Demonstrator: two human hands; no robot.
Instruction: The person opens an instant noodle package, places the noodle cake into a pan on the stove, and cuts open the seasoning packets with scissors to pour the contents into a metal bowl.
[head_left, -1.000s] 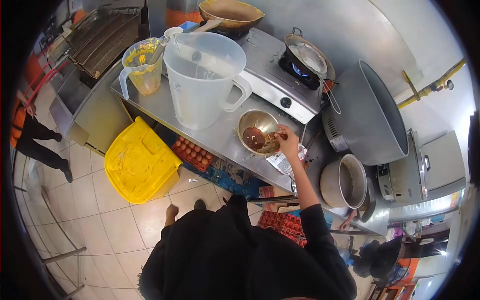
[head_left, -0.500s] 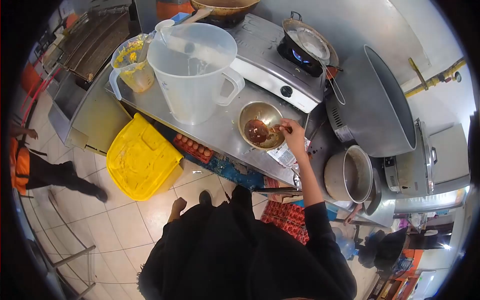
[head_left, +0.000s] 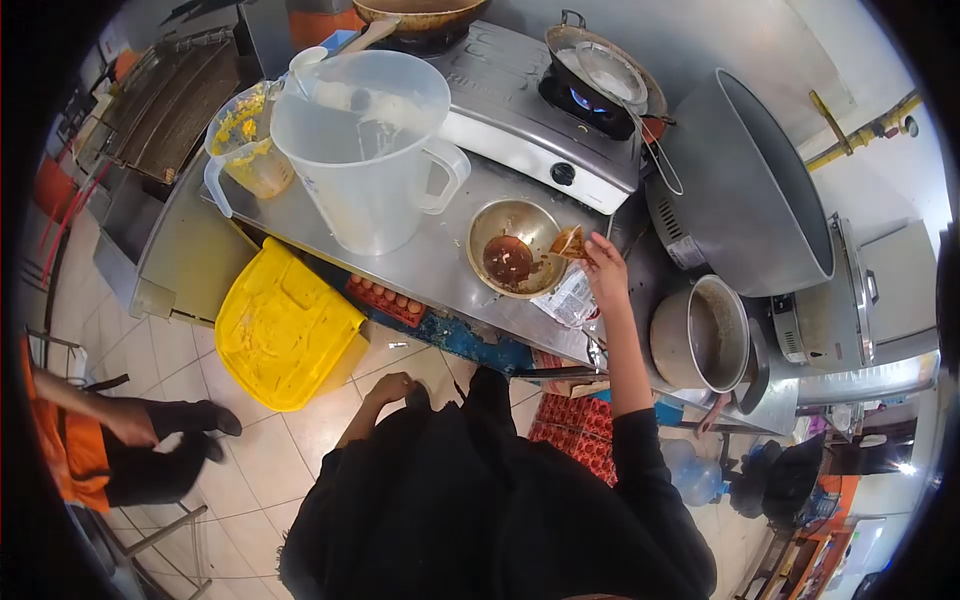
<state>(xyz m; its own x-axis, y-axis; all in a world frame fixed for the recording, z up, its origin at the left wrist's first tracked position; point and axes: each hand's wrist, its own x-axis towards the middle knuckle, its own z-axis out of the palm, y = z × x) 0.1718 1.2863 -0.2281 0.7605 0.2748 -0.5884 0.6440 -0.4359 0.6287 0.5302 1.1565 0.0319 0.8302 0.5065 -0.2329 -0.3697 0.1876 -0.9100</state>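
Observation:
Between the fingers of my right hand [head_left: 606, 270] is a brown, folded piece of food [head_left: 570, 243], held at the right rim of a metal bowl [head_left: 485, 222]. Dark red sauce [head_left: 508, 260] with pale bits lies in the bowl. Under the hand, a printed packet [head_left: 570, 300] rests on the steel counter [head_left: 450, 275]. My left hand [head_left: 393, 387] hangs low over the floor beside my body, its fingers curled, and nothing shows in it.
A large clear jug [head_left: 365, 190] and a smaller stained jug [head_left: 255, 165] stand left of the stove [head_left: 550, 140], where a pan [head_left: 610, 80] sits over a blue flame. A grey pot [head_left: 700, 335] is at right, a yellow bin [head_left: 285, 330] below. A person [head_left: 110, 430] is at left.
My right hand has lifted the brown piece from inside the bowl to its right rim. My left hand has risen slightly from my side. The person at left has come nearer.

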